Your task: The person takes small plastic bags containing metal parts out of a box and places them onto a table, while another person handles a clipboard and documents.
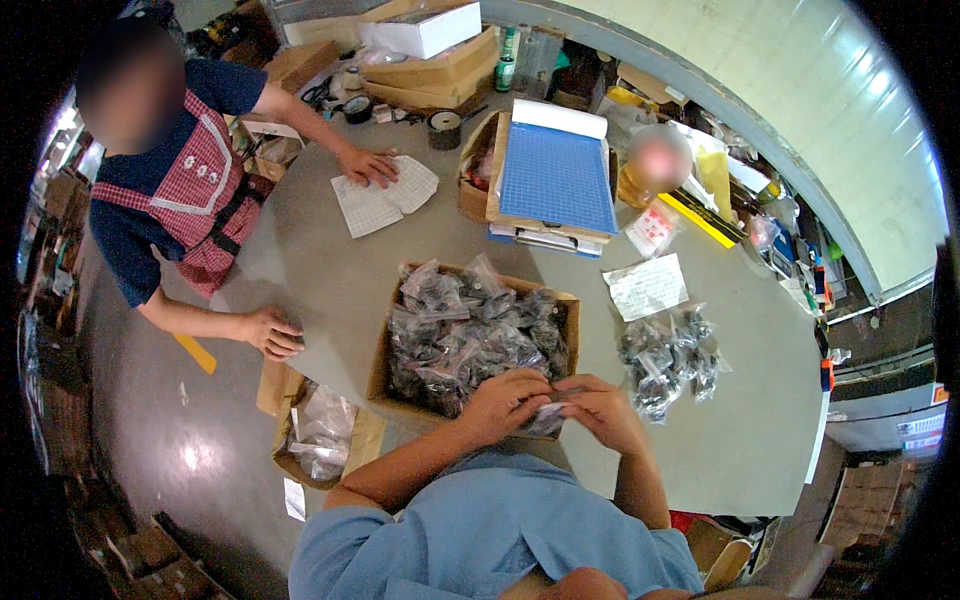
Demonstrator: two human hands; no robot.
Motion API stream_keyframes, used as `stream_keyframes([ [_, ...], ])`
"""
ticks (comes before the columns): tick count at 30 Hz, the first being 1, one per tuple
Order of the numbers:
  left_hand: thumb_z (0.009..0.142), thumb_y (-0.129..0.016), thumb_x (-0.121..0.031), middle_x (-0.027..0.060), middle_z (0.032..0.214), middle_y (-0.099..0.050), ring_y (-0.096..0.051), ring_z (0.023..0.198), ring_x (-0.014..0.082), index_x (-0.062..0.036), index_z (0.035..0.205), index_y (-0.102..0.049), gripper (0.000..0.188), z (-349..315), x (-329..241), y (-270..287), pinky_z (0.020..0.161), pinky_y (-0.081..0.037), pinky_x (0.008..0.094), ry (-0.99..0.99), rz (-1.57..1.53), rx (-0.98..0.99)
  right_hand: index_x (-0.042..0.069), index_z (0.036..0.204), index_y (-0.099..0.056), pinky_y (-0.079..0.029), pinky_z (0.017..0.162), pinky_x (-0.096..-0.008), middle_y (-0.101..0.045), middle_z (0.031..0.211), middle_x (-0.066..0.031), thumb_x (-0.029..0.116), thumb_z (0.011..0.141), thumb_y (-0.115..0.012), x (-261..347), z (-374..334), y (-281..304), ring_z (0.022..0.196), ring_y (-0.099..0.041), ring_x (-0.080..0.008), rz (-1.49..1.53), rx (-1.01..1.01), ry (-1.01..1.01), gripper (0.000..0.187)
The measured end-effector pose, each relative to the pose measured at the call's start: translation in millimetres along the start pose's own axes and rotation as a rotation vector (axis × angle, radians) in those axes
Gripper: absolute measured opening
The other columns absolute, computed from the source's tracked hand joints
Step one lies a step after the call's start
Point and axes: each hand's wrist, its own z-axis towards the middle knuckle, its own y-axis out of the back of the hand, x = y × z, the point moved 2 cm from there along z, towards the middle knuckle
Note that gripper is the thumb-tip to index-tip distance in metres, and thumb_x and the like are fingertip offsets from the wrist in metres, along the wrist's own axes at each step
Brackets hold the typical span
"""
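Both my hands meet over the near right corner of a cardboard box (375, 365) on the grey table. My left hand (508, 402) and my right hand (603, 412) pinch a small clear plastic bag (547, 418) between them, its dark contents partly hidden by my fingers. Inside the box lie many similar clear bags (455, 335) with dark small parts, heaped up to the rim. Right of the box, a loose pile of such bags (670, 360) rests on the tabletop, a little beyond my right hand.
A handwritten sheet (648, 287) lies above the pile. Clipboards with a blue gridded sheet (556, 165) rest on a box at the back. Across the left side, a co-worker in a checked apron (212, 165) touches papers (385, 200). An open carton with plastic bags (322, 430) stands below the table edge.
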Motion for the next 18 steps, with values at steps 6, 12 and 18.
stream_keyframes([
  [6, 0.081, -0.064, -0.025, 0.0110, 0.117, -0.053, -0.046, 0.113, 0.0316, -0.0061, 0.114, -0.054, 0.039, -12.3, 20.5, 37.5, 0.094, -0.038, 0.0425, 0.007, 0.660, -0.037, 0.005, 0.095, -0.067, -0.049, 0.082, -0.0406, -0.062, 0.107, -0.0149, 0.009, 0.076, -0.069, -39.6, -50.8, 58.9, 0.097, -0.060, -0.0315, -0.543, -0.523, -0.318, 0.019],
  [12, 0.076, -0.068, -0.016, 0.0113, 0.109, -0.054, -0.048, 0.107, 0.0321, -0.0035, 0.105, -0.054, 0.035, -16.7, 37.5, 42.0, 0.089, -0.040, 0.0419, 0.024, 0.529, 0.103, 0.005, 0.106, -0.060, -0.046, 0.087, -0.0395, -0.060, 0.110, -0.0153, 0.012, 0.077, -0.067, -42.6, 17.1, -15.3, 0.101, -0.057, -0.0335, -0.353, -0.180, -0.144, 0.031],
  [18, 0.077, -0.066, -0.010, 0.0138, 0.091, -0.056, -0.055, 0.084, 0.0333, -0.0025, 0.091, -0.057, 0.019, -34.3, 46.8, 52.5, 0.074, -0.045, 0.0386, 0.093, 0.206, -0.198, 0.007, 0.118, -0.050, -0.045, 0.083, -0.0440, -0.049, 0.112, -0.0208, 0.011, 0.075, -0.069, -49.5, 70.6, -83.1, 0.100, -0.052, -0.0412, -0.263, -0.197, -0.220, 0.047],
])
